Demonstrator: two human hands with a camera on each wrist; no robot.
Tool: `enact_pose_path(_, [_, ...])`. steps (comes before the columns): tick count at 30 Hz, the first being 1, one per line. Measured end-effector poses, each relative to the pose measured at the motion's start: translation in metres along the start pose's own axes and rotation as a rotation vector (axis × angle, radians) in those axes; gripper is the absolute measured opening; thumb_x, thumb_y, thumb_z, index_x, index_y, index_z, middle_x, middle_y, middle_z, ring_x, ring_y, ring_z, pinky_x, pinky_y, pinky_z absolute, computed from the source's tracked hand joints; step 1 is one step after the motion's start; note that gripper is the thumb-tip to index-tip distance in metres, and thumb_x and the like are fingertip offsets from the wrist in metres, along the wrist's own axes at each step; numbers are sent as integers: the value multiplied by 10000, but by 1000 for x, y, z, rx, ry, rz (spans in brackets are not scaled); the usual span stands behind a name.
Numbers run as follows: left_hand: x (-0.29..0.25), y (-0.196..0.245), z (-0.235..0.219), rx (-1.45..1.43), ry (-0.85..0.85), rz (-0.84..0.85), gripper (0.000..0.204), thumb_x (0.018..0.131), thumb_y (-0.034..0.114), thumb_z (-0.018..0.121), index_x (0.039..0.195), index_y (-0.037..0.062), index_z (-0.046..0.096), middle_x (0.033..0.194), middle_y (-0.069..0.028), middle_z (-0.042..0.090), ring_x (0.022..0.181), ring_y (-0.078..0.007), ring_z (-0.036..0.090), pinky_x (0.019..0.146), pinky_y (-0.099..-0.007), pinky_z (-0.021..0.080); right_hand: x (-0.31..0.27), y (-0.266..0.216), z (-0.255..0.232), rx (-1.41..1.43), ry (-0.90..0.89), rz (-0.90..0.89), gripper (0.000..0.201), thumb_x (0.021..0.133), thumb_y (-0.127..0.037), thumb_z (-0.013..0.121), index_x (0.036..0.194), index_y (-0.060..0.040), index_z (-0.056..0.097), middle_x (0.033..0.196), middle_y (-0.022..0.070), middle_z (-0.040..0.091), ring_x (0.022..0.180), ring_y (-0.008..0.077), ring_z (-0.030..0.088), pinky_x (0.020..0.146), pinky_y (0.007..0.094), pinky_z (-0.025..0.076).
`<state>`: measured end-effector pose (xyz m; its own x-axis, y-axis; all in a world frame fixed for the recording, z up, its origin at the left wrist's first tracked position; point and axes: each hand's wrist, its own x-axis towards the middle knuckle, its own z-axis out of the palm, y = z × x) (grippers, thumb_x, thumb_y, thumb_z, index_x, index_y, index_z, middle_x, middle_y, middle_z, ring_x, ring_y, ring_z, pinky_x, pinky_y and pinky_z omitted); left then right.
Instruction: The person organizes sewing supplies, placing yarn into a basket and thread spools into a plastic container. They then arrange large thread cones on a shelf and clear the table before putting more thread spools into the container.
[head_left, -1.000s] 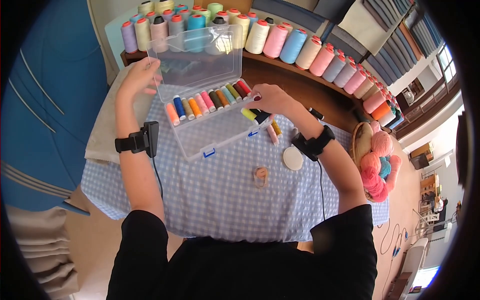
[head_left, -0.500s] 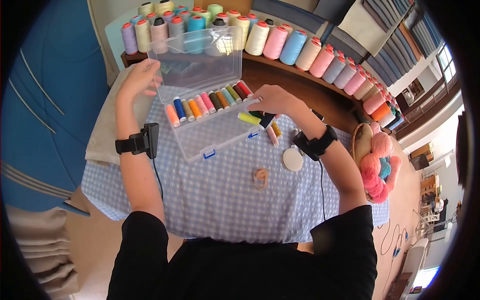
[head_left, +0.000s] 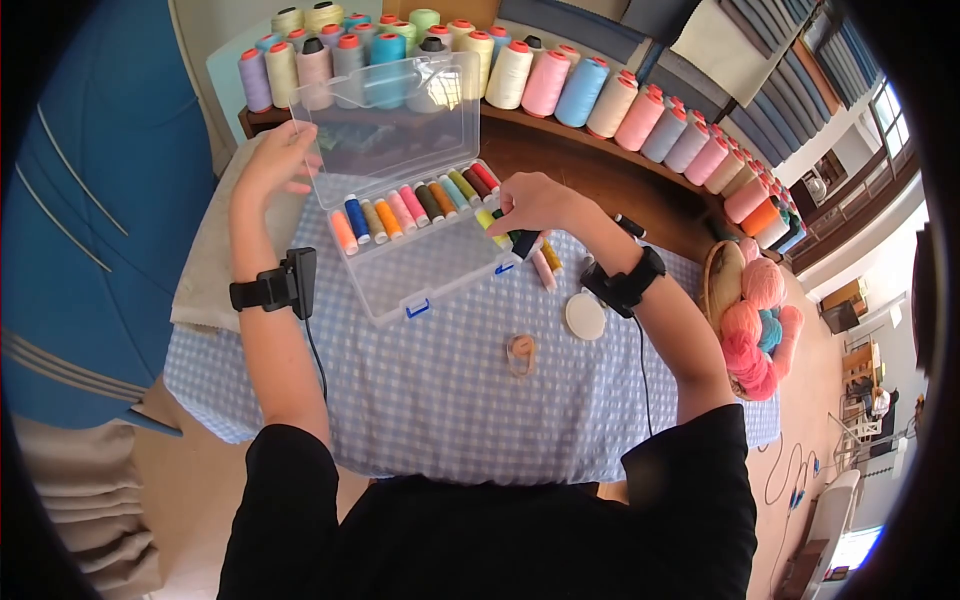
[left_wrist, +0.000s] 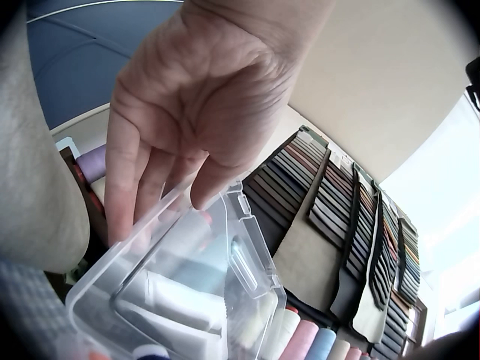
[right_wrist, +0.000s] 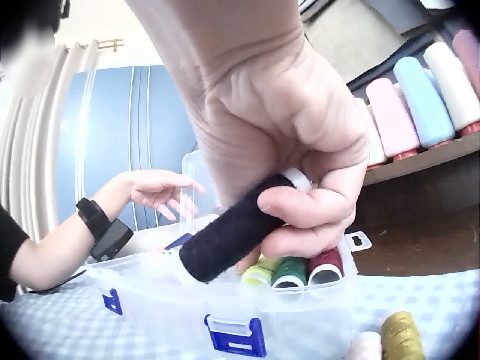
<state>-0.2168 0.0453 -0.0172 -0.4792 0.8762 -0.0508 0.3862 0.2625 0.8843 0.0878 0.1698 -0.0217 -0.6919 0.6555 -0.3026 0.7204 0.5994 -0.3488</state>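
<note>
On the checked cloth stands an open clear plastic box with a row of colourful thread spools along its back. My right hand is over the box's right end, gripping a black thread spool between thumb and fingers. Beneath it, a lime thread spool, a green one and a dark red one lie side by side in the box. My left hand is at the left edge of the raised lid, its fingers straight and touching it.
A pink spool, a mustard spool, a white disc and a coiled tape lie on the cloth. Large thread cones line the shelf behind. A basket of yarn stands at the right.
The lime spool has turned from lying askew under my right hand into line with the others in the box. My right hand still holds the black spool. The left hand stays at the lid.
</note>
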Motion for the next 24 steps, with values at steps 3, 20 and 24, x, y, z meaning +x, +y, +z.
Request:
enact_pose_path(3, [-1, 0, 0, -1, 6, 8, 421, 929, 392, 436, 1229, 100, 476, 994, -118, 608, 880, -189, 612, 671, -331, 516, -14, -12, -17, 57, 27, 53, 400, 663, -357, 753, 799, -11, 604, 710, 98, 615, 587, 205, 629, 478, 304, 486])
enact_pose_path(20, [0, 1, 0, -7, 10, -14, 410, 927, 391, 442, 1208, 94, 480, 974, -116, 616, 865, -188, 612, 676, -336, 522, -18, -17, 30, -386, 342, -473, 344, 699, -332, 730, 865, -83, 562, 883, 77, 591, 827, 281, 605, 694, 392, 491])
enact_pose_path(24, [1, -1, -2, 12, 4, -2, 414, 930, 395, 437, 1220, 103, 477, 996, -109, 611, 878, -189, 620, 686, -330, 516, -28, -14, 30, -292, 266, -385, 304, 709, -286, 727, 867, -86, 561, 905, 70, 584, 867, 278, 586, 725, 388, 478])
